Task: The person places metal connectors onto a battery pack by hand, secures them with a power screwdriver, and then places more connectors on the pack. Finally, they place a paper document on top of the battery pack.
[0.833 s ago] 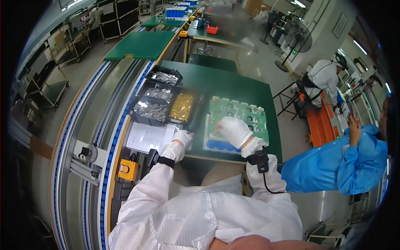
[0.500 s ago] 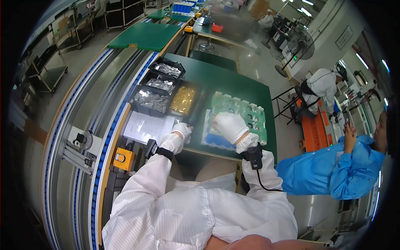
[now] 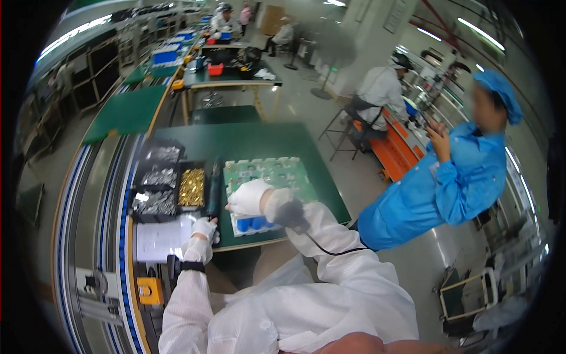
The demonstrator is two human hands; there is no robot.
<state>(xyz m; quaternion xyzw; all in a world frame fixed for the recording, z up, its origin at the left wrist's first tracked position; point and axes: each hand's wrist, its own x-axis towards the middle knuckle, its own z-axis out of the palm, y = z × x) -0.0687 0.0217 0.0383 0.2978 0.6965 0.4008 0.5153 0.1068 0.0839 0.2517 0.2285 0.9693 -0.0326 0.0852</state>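
My left hand (image 3: 204, 229), in a white glove with bare fingertips, is at the table's front edge beside a white sheet (image 3: 160, 239). Its fingers are curled together; whatever they hold is too small to make out. My right hand (image 3: 250, 197), likewise gloved, reaches over the left part of a green perforated panel (image 3: 289, 171). Its fingers are bent into a pinch, and their contents are hidden. Below that hand, blue cylinders (image 3: 253, 224) show in a white-edged holder. A dark, long tool-like object (image 3: 214, 186) lies left of the panel.
Black bins of silver metal pieces (image 3: 154, 202) and a tray of gold-coloured pieces (image 3: 191, 187) stand on the left of the green table (image 3: 247, 138). Beyond them runs a roller conveyor (image 3: 100, 200) with a yellow switch box (image 3: 150, 291). At right stands a person in blue (image 3: 436, 183).
The view has turned, shifting the table leftward and showing more of the room beyond. My right hand has moved toward the panel's left edge. My left hand remains near the front edge.
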